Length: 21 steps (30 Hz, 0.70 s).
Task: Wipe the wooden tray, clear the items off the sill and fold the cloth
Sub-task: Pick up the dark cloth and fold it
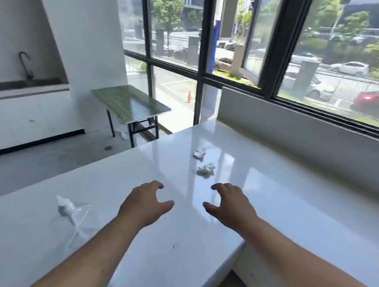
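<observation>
At the left of the frame a white plug with its thin cable lay on the glossy white desk. Nearer the middle, the left hand hovered with its fingers apart and curled, holding nothing. Just right of it the right hand mirrored that pose, fingers spread and empty. Above the hands, slightly right of centre, sat two crumpled white wads, the farther wad and the nearer wad (paper or foil, hard to tell). They looked feather-light and crushable, so a soft pinch from above across each crumpled body should lift them; they might skid on the slick surface. Neither the wooden tray nor a cloth was in view.
</observation>
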{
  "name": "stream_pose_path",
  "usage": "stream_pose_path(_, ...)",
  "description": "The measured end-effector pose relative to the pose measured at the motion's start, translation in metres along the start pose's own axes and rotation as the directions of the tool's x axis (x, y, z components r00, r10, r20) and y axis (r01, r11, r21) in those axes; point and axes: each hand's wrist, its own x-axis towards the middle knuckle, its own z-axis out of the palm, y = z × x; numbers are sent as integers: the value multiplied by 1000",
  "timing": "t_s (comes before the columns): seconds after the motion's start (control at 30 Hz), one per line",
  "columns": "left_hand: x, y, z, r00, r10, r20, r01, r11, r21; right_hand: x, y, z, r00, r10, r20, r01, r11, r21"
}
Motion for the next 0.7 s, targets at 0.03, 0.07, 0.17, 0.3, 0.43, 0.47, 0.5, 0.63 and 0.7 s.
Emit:
stream_pose_path(0.03,-4,27,18,998,47,42,-47,999,3,-20,32,-17,997,80,-22,-80,997,8)
stream_pose_path(0.07,-8,54,35,993,98,71,-98,995,-2,-40,62,-35,985,164,-46,-163,986,17)
stream_pose_path(0.17,-19,141,77,956,262,134,-264,964,-4,-101,149,-92,917,349,-191,-347,937,44)
stream_pose_path(0.3,-43,259,128,867,452,212,-460,888,-13,-185,248,-145,781,530,-331,-527,843,105)
stream_pose_path(0.43,-77,350,192,780,548,303,-557,828,-63,-263,332,-164,675,669,-313,-628,743,232)
stream_pose_path(0.47,-87,373,214,755,564,334,-578,813,-65,-283,358,-167,640,705,-306,-655,708,263)
stream_pose_path(0.5,-96,394,235,732,575,365,-595,801,-68,-302,383,-169,600,743,-297,-683,669,293)
stream_pose_path(0.63,-121,466,316,698,572,432,-614,788,-51,-352,483,-168,503,838,-213,-760,546,353)
stream_pose_path(0.7,-128,502,356,697,557,451,-611,791,-31,-359,534,-165,497,849,-180,-769,527,362)
